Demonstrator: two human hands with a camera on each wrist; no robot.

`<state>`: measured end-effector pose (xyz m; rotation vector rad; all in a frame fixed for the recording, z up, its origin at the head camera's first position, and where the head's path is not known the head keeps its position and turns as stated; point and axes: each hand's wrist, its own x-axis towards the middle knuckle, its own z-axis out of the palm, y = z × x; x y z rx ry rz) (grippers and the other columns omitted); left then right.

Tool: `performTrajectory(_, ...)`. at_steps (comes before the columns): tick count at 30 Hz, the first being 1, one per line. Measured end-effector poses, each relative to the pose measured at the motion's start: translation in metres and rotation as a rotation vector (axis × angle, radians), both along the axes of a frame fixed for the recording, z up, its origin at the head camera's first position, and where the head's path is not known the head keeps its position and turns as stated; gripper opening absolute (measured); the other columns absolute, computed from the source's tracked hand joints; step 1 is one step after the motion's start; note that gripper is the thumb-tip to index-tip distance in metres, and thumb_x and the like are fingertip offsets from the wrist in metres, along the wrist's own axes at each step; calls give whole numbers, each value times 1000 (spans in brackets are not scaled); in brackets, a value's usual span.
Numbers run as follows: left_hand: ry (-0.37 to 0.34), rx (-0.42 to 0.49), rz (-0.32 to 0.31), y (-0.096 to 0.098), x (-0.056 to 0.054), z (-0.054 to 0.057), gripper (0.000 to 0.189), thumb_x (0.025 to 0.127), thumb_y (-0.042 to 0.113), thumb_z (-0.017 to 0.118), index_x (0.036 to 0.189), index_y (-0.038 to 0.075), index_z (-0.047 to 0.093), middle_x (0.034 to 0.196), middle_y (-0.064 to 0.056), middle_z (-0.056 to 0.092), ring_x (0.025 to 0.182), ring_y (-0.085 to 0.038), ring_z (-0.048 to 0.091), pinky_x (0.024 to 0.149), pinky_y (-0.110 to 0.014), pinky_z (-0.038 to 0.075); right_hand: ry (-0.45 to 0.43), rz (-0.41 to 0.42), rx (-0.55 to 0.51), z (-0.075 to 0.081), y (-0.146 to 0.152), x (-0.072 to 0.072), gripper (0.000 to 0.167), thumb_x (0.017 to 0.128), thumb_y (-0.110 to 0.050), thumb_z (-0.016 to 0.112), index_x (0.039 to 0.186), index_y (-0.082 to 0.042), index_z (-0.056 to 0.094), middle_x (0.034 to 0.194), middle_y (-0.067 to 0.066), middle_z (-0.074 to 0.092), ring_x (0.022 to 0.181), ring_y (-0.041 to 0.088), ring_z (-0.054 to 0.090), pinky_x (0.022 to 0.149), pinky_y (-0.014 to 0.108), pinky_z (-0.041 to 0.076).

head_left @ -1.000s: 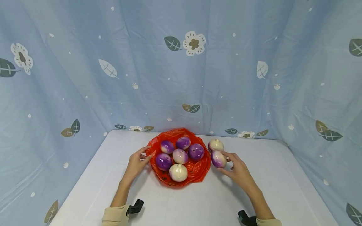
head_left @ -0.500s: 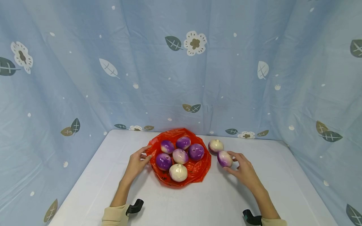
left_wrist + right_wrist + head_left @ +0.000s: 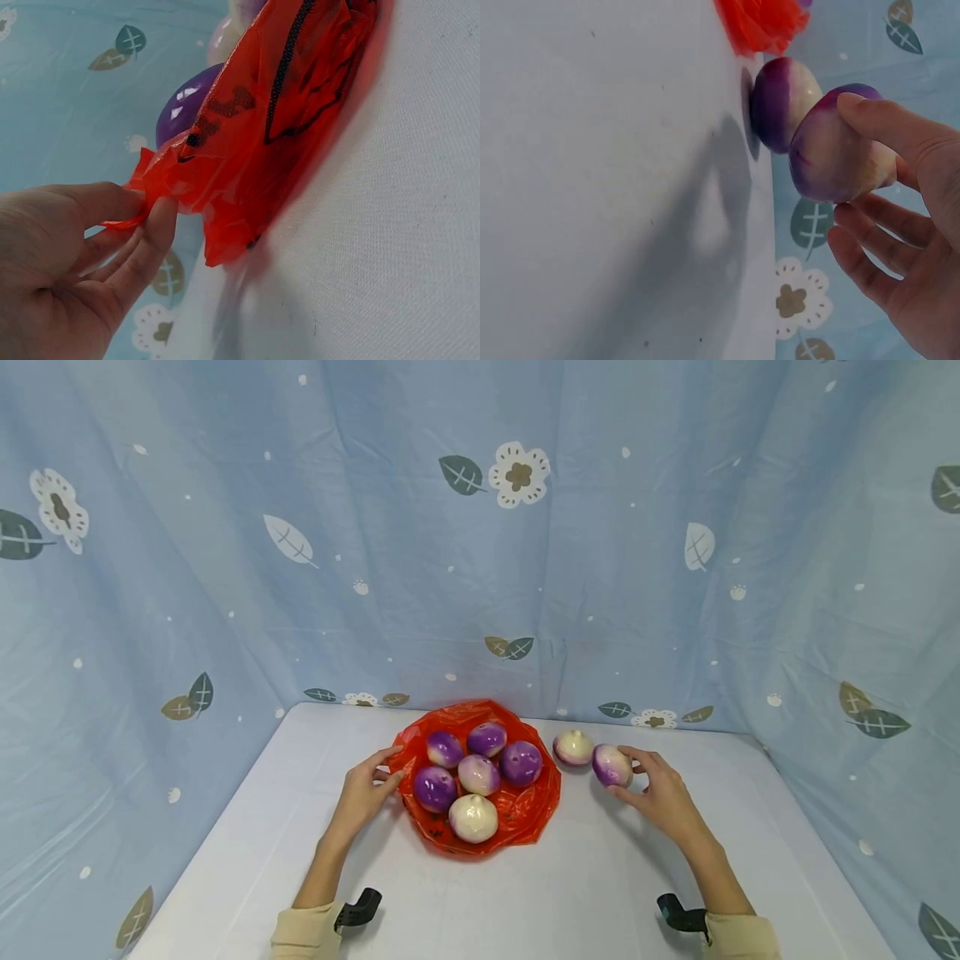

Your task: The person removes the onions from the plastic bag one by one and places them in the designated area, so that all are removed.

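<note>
My right hand (image 3: 660, 787) grips a purple-and-white turnip (image 3: 612, 766) between thumb and fingers, right of the red bag. In the right wrist view that turnip (image 3: 832, 150) overlaps another turnip (image 3: 784, 101), which sits on the table. The red plastic bag (image 3: 536, 822) lies spread wide, with several glossy turnips resting in it, some mostly purple and one mostly cream (image 3: 473, 818). At the bag's left rim, my left hand (image 3: 363, 792) pinches the plastic; the left wrist view shows the folded red edge (image 3: 161, 191) between thumb and fingers.
A white-covered table (image 3: 480, 910) carries everything. The second loose turnip (image 3: 573, 747) stands just right of the bag near the back edge. A blue patterned curtain (image 3: 420, 568) hangs behind and at both sides. Black wrist mounts (image 3: 681, 913) stick out from the sleeves.
My right hand has carried the turnip to the right, away from the bag, and slightly back, so it now sits beside the other loose one. My left hand stays on the bag's rim.
</note>
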<state>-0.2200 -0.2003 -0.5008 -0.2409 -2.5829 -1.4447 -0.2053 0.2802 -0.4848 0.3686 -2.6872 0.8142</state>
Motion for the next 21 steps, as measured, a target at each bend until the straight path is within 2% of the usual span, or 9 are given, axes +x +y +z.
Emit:
performTrajectory(9,-12,2,1,0,0,2,45,89,4,70,132,8,60,108,-19,66,77,-23,73,61,-19,56,-10,-23,37,2,8,-10,68,76,-20,85,135,-9,54,116,21,61,99,38,65,79,55,55)
performTrajectory(14,-29,0,8,0,-1,2,46,89,6,70,134,10,59,104,-19,68,77,-26,72,61,-19,56,-13,-23,36,0,10,-16,68,76,-22,84,135,-8,53,115,21,61,99,39,66,80,56,55)
performTrajectory(21,-15,-3,-2,0,-1,-1,46,88,3,70,133,8,60,108,-19,65,79,-23,72,61,-19,56,-25,-30,25,-4,12,-22,67,77,-22,84,135,-6,53,115,22,60,99,40,65,82,58,54)
